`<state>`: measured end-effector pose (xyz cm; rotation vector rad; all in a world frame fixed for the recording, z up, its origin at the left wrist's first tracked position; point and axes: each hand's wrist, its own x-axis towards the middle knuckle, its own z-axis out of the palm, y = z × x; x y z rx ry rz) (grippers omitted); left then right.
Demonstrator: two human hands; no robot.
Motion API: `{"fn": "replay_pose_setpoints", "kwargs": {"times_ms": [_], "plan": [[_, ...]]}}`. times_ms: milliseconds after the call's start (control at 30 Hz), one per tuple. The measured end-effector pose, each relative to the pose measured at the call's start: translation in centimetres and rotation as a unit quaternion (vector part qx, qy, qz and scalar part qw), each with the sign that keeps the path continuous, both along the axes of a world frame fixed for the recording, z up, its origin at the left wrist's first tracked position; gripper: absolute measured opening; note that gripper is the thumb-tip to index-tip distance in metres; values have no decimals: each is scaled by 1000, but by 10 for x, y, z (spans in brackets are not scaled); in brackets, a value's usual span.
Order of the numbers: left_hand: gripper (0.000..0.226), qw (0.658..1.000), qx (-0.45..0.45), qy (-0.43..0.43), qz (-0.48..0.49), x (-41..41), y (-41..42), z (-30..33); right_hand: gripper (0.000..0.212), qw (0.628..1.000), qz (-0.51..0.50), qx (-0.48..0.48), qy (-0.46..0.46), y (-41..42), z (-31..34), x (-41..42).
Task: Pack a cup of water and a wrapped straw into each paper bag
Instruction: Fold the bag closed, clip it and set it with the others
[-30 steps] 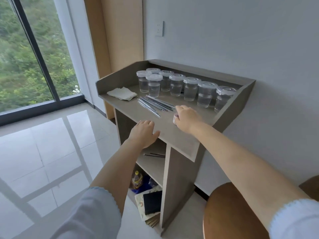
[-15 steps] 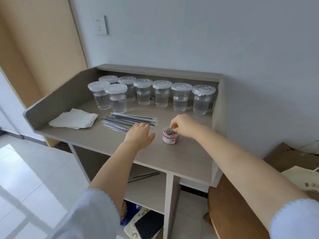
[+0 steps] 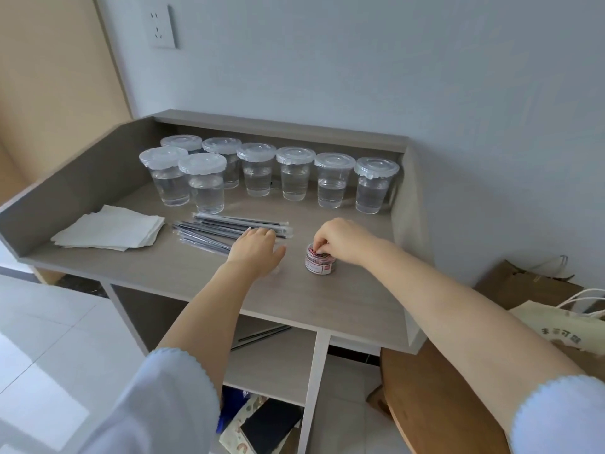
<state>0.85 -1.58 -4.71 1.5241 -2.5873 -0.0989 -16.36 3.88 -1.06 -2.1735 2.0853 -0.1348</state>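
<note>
On the grey wooden surface (image 3: 343,299) | right hand (image 3: 340,239) pinched inside small paper-clip jar (image 3: 319,263) | left hand (image 3: 257,250) spread flat on wrapped black straws (image 3: 226,228) | eight lidded clear water cups (image 3: 296,173) behind: light, squashy, best held mid-wall, upright.

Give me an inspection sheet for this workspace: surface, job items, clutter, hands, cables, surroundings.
Surface: grey wood-grain desk top with raised back and side walls.
Job items: eight clear plastic lidded cups of water standing along the back; bundle of dark straws in clear wrappers lying mid-desk; brown and cream paper bags off to the right, not on the desk.
Clutter: stack of white paper napkins at left; small clear tub of coloured paper clips.
Hands: left hand flat, fingers on the straws; right hand fingertips curled into the tub, grip unclear.
Cables: nothing seen.
Surroundings: white wall socket; lower shelf with loose straws; brown round wooden seat.
</note>
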Motion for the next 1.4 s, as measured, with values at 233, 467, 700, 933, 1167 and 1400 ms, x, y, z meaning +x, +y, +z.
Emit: {"fn": "replay_pose_setpoints", "kwargs": {"times_ms": [233, 467, 700, 933, 1167, 1400], "plan": [[45, 1000, 1, 0, -5, 4, 2, -2, 19, 1000, -3, -6, 28, -2, -7, 1], [46, 1000, -1, -11, -5, 9, 2, -5, 20, 998, -3, -28, 54, -3, -6, -2], [45, 1000, -1, -20, -13, 8, 1, -8, 16, 998, -26, -40, 34, -1, 5, -13], [46, 1000, -2, -23, -20, 5, -2, -8, 14, 998, -30, -41, 30, 3, 12, -18], [44, 999, -3, -22, -29, 1, -2, -8, 12, 999, -15, -24, -39, 7, 14, -18], [46, 999, -2, -25, -32, 0, -5, -8, 20, 997, -14, -41, -61, 3, 13, -17]]}}
